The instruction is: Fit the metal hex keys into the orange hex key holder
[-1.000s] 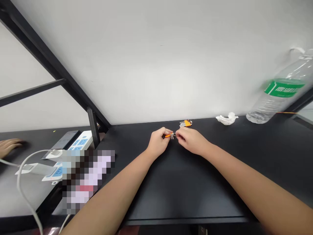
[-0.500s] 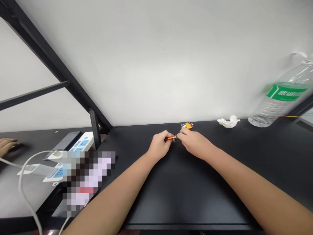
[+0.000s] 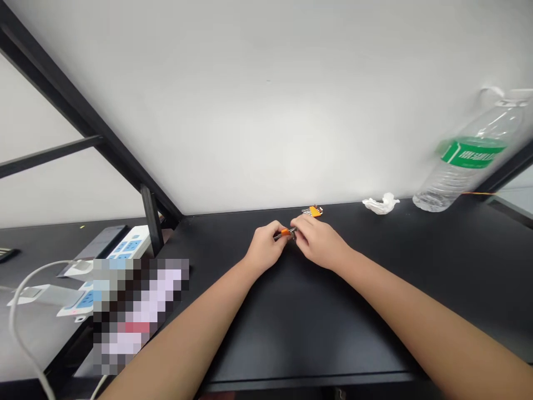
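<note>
1. A little orange holder [image 3: 285,232] with thin metal rods [image 3: 293,234] is between the two hands, above the black bench [image 3: 308,333].
2. The left hand [image 3: 263,250] pinches the orange holder between its thumb and fingers.
3. The right hand [image 3: 318,240] has its fingers bent close around the metal end. The rods are too small there to tell if the fingers grip one.
4. The orange holder looks light, so a soft pinch should be enough. It is probably hard plastic that does not squish.
5. The metal rods look stiff and smooth. They may slip or turn, so dry fingertips should help.
6. Nothing here looks easy to break, but such thin rods could drop and roll.
7. The best place to hold seems to be the wide orange part for one hand, and the end of one rod for the other.
8. Another orange set [image 3: 315,211] lies behind the right hand, near the wall [image 3: 266,139].
</note>
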Available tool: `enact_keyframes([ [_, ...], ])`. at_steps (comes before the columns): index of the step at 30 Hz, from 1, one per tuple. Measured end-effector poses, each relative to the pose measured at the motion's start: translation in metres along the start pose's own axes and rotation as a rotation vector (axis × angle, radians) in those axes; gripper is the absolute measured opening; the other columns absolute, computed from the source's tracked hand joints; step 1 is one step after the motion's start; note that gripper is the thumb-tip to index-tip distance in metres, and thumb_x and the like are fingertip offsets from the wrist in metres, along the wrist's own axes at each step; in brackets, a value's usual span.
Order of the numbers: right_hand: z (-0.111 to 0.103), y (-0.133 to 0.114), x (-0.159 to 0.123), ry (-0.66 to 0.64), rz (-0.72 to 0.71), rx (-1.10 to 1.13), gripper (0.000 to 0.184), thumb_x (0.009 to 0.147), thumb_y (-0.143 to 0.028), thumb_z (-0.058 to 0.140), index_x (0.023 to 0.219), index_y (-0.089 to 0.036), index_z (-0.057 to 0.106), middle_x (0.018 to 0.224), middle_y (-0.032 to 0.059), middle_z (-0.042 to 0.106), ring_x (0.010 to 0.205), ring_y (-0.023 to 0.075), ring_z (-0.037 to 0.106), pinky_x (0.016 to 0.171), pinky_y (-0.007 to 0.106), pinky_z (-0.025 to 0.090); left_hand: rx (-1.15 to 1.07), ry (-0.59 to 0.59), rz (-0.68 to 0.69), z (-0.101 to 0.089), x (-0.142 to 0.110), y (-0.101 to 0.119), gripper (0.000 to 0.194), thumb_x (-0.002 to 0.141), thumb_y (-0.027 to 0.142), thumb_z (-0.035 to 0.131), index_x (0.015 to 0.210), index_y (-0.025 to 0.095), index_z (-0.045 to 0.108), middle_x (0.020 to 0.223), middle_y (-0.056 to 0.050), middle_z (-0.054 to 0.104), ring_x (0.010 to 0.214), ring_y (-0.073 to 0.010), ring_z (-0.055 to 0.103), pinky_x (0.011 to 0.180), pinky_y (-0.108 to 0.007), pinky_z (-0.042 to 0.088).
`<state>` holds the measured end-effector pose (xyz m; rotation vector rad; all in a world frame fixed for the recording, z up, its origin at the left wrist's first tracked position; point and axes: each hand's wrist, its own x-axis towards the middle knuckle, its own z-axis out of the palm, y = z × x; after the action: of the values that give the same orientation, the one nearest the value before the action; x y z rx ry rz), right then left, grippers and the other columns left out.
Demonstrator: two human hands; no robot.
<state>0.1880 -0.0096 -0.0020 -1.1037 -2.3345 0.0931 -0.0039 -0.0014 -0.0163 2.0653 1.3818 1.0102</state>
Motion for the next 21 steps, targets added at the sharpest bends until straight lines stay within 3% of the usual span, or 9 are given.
enact_keyframes([
  [2,0.000,0.002,-0.001,0.014,0.069,0.020,0.017,0.097,-0.016,0.048,0.110,-0.017,0.058,0.098,0.0077,0.066,0.079,0.0184,0.060,0.069,0.030,0.044,-0.017,0.008,-0.016,0.000,0.000,0.000,0.009,0.084,0.020,0.065,0.076,0.020,0.063,0.075,0.003,0.071,0.067,-0.0127,0.062,0.065,-0.025,0.047],
  [5,0.002,0.000,-0.002,-0.064,0.097,0.004,0.017,0.099,-0.016,0.045,0.106,-0.018,0.060,0.093,0.0068,0.068,0.080,0.0187,0.062,0.069,0.029,0.043,-0.025,0.026,-0.003,0.001,0.001,0.000,0.008,0.085,0.021,0.065,0.078,0.020,0.065,0.078,0.003,0.072,0.071,-0.0137,0.065,0.069,-0.026,0.048],
  [10,0.004,-0.012,-0.003,-0.176,-0.036,-0.134,0.026,0.097,-0.008,0.040,0.112,-0.016,0.060,0.097,0.0095,0.068,0.084,0.0204,0.062,0.066,0.029,0.041,0.049,0.012,0.037,0.001,0.001,-0.003,0.011,0.083,0.011,0.061,0.078,0.020,0.064,0.078,0.002,0.071,0.072,-0.0145,0.065,0.069,-0.026,0.048],
  [13,0.002,-0.011,-0.004,-0.193,-0.082,-0.136,0.023,0.097,-0.012,0.043,0.112,-0.017,0.060,0.098,0.0089,0.069,0.084,0.0205,0.062,0.066,0.029,0.041,0.069,-0.005,0.052,0.002,0.001,-0.005,0.015,0.081,0.007,0.059,0.077,0.020,0.064,0.078,0.002,0.071,0.073,-0.0148,0.065,0.069,-0.027,0.048],
  [17,0.008,0.014,-0.004,-0.144,0.118,0.018,0.019,0.098,-0.022,0.049,0.114,-0.020,0.060,0.098,0.0050,0.070,0.081,0.0177,0.064,0.070,0.028,0.045,0.001,0.021,0.040,0.003,0.001,-0.008,0.011,0.085,0.012,0.061,0.082,0.022,0.066,0.084,0.002,0.074,0.078,-0.0156,0.068,0.075,-0.028,0.052],
  [21,0.020,0.045,-0.001,-0.150,0.210,-0.042,0.026,0.096,-0.021,0.053,0.117,-0.020,0.067,0.115,0.0095,0.065,0.098,0.0211,0.063,0.083,0.032,0.048,-0.061,0.047,0.028,0.004,0.002,-0.012,0.016,0.083,0.010,0.060,0.088,0.022,0.068,0.093,0.001,0.075,0.083,-0.0158,0.070,0.078,-0.029,0.055],
])
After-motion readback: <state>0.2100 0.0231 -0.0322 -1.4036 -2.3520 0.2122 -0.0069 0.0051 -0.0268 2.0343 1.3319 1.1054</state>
